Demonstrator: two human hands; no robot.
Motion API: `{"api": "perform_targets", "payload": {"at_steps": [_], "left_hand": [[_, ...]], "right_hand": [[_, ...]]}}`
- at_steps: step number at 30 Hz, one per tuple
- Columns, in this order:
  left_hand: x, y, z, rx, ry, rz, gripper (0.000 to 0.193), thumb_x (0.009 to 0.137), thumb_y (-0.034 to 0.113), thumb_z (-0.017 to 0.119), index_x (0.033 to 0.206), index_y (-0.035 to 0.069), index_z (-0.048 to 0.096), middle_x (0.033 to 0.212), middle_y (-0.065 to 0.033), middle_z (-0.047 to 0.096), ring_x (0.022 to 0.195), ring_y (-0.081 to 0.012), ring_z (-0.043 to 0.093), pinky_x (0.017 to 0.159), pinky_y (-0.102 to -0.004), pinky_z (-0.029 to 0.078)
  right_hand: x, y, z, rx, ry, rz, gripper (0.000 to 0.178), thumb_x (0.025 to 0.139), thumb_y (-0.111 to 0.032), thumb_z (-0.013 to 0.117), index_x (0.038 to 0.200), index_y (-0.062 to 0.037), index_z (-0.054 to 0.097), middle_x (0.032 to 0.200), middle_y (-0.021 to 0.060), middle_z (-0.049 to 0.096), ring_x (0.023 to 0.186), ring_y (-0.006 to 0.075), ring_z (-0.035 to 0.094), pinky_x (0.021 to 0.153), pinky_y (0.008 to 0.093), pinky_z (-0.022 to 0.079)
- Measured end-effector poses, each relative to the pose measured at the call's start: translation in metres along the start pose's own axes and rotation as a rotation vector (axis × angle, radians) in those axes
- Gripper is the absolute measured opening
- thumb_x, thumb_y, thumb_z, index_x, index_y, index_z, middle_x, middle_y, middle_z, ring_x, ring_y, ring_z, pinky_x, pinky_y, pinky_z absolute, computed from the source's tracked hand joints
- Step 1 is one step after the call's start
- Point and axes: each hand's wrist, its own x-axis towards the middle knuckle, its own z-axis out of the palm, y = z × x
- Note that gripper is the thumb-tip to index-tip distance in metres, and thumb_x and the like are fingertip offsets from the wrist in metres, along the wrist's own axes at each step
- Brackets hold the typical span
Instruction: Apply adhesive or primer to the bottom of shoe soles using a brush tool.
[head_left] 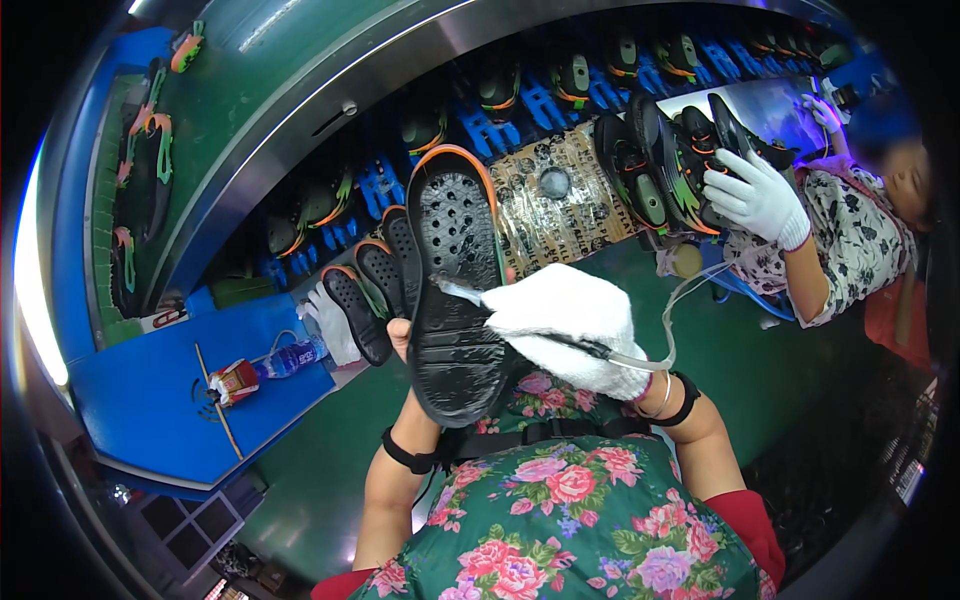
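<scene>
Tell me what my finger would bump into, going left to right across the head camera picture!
Red packet, blue bottle, big black shoe sole, the person's white-gloved right hand, the co-worker's nearer gloved hand.

Printed lettering repeats across the brown sheet (pixel 578 215) and marks the blue bottle's label (pixel 297 357).

A loose sole (pixel 455 330) and lined-up shoes (pixel 573 80) mark a shoe factory.
</scene>
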Motion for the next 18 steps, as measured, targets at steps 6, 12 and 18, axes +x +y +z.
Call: {"api": "perform_targets", "payload": {"at_steps": [6, 12, 18], "left_hand": [[0.021, -0.016, 0.054, -0.3, -0.093, -0.09, 0.101, 0.09, 0.069, 0.058, 0.16, 0.005, 0.025, 0.162, -0.0271, 0.029, 0.144, -0.0435, 0.039, 0.12, -0.0591, 0.031], [0.032, -0.025, 0.036, -0.371, -0.198, -0.08, 0.086, 0.095, 0.074, 0.046, 0.153, 0.012, 0.044, 0.156, -0.0134, 0.046, 0.144, -0.0367, 0.042, 0.121, -0.0578, 0.028], [0.033, -0.032, 0.043, -0.358, -0.189, -0.099, 0.087, 0.099, 0.072, 0.04, 0.158, 0.009, 0.033, 0.157, -0.0166, 0.043, 0.142, -0.0351, 0.046, 0.119, -0.0551, 0.037]], "right_hand": [[0.008, -0.002, -0.012, -0.1, -0.003, -0.04, 0.029, 0.078, -0.005, 0.078, 0.107, -0.0061, 0.078, 0.109, 0.012, 0.076, 0.092, 0.0279, 0.072, 0.079, 0.0376, 0.058], [0.029, -0.004, -0.01, -0.269, 0.005, -0.143, 0.029, 0.083, -0.006, 0.077, 0.112, -0.0075, 0.078, 0.115, 0.0104, 0.076, 0.1, 0.0285, 0.072, 0.084, 0.0368, 0.058], [0.048, -0.01, -0.008, -0.353, -0.026, -0.163, 0.034, 0.088, -0.006, 0.068, 0.122, -0.007, 0.073, 0.126, 0.0123, 0.071, 0.113, 0.0294, 0.068, 0.094, 0.0397, 0.055]]}}
